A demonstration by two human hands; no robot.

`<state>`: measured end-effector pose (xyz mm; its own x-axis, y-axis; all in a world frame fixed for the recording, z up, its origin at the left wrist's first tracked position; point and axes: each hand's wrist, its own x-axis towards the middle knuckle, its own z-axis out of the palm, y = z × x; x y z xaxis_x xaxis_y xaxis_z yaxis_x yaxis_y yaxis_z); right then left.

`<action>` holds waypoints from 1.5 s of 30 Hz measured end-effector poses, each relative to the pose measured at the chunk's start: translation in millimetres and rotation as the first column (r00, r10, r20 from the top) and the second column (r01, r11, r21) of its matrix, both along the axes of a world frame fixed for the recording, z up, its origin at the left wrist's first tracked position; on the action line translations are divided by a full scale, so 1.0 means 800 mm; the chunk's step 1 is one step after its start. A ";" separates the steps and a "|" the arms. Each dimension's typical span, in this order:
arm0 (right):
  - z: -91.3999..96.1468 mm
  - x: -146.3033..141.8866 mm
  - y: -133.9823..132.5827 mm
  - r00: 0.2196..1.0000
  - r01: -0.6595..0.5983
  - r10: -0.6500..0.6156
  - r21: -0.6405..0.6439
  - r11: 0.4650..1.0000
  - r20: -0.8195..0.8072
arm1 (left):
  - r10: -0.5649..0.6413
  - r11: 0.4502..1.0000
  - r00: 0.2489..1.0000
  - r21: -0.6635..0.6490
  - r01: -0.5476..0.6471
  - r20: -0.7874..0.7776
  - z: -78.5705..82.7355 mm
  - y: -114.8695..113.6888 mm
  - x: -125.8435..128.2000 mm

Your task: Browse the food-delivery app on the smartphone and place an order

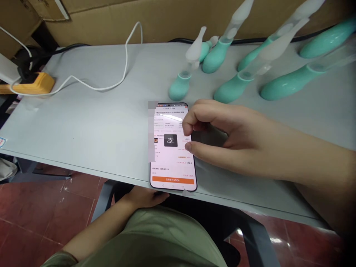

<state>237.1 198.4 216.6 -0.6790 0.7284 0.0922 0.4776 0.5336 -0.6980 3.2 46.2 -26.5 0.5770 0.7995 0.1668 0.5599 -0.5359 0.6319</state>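
A smartphone [172, 157] lies face up at the table's front edge, its screen lit with a page of Chinese text, an orange bar at the bottom and a dark square logo in the middle. Over its right side hovers my right hand [236, 137], with the thumb and curled forefinger apart and nothing between them. Below the table edge, my left hand [144, 197] rests on my lap; one digit stretches out and the rest is partly hidden. Just behind the phone stands a teal bulb syringe [179, 87] with a clear neck and white tip.
Several more teal bulb syringes [235, 87] stand or lean at the back right. A white cable [102, 89] winds over the grey table [83, 122] to an orange power strip [41, 83] on the left. Cardboard [111, 22] lines the back; a black cable runs along it.
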 end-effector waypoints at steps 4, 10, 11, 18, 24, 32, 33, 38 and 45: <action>0.000 -0.001 0.000 1.000 0.003 -0.003 -0.009 1.000 -0.005 | -0.005 1.000 1.000 0.009 0.005 0.013 0.005 0.002 0.000; -0.001 0.001 -0.001 1.000 0.006 -0.006 -0.009 1.000 -0.002 | 0.028 1.000 0.999 0.012 -0.028 -0.016 0.001 0.000 0.002; -0.002 0.002 -0.001 1.000 0.005 -0.005 -0.009 1.000 -0.003 | 0.034 0.999 0.999 0.032 -0.034 -0.014 0.000 0.000 0.002; -0.001 0.002 -0.002 1.000 0.013 -0.013 0.005 1.000 -0.008 | 0.030 0.999 0.999 0.038 -0.029 -0.020 0.000 0.000 0.002; -0.003 0.000 -0.001 1.000 0.002 -0.002 0.019 1.000 -0.009 | 0.045 0.999 0.998 0.015 -0.045 -0.033 0.000 0.001 0.001; 0.002 0.001 -0.003 1.000 0.015 -0.015 0.013 1.000 0.013 | 0.019 0.999 0.999 -0.043 -0.021 -0.046 0.005 0.001 0.002; 0.003 0.002 -0.003 1.000 0.009 -0.009 0.023 1.000 0.001 | 0.020 0.999 0.999 -0.038 -0.022 -0.041 0.005 0.001 0.002; 0.004 0.004 -0.004 0.982 -0.169 0.175 0.086 0.982 -0.068 | 0.014 0.999 0.999 -0.043 -0.015 -0.030 0.004 0.000 0.002; 0.004 0.004 -0.003 0.923 -0.365 0.383 0.260 0.894 -0.024 | -0.004 0.998 1.000 -0.066 0.002 -0.018 0.007 0.002 0.003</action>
